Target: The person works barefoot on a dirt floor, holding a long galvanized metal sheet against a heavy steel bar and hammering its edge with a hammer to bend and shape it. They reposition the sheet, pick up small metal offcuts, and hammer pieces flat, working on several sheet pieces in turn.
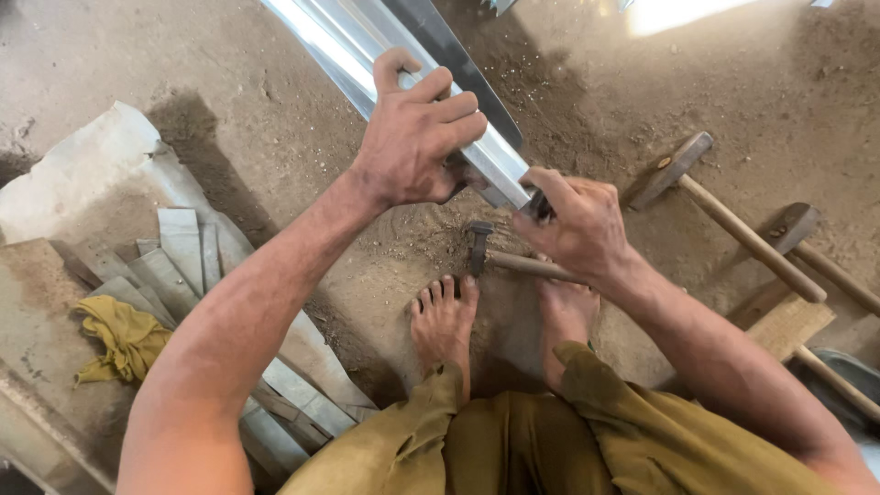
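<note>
Down on the dirt floor (pixel 275 110), both hands grip the near end of a long folded strip of shiny sheet metal (pixel 367 41) that runs away toward the top of the view. The left hand (pixel 412 137) wraps over the strip from above, fingers curled across its width and thumb tucked under its near edge. The right hand (pixel 577 220) is closed around the very end of the strip, where the cut edge is hidden under the fingers. Just below that end, a small hammer (pixel 481 246) lies on the ground with its head near the toes of the left foot (pixel 445 321); its wooden handle passes under the right hand, over the right foot (pixel 564 316).

Open ground lies ahead of the feet and to the left of the strip. To the person's left, a stack of grey sheet-metal offcuts (pixel 183 252) rests with edges overlapping, close beside the left forearm, and a crumpled yellow cloth (pixel 124 339) sits on it. To the right, two mallets lie side by side: a larger mallet (pixel 678 165) with its long handle angled toward the lower right, and a second mallet (pixel 793 225) beyond it, both apart from the right hand. A wooden block (pixel 788 323) lies beneath their handles.
</note>
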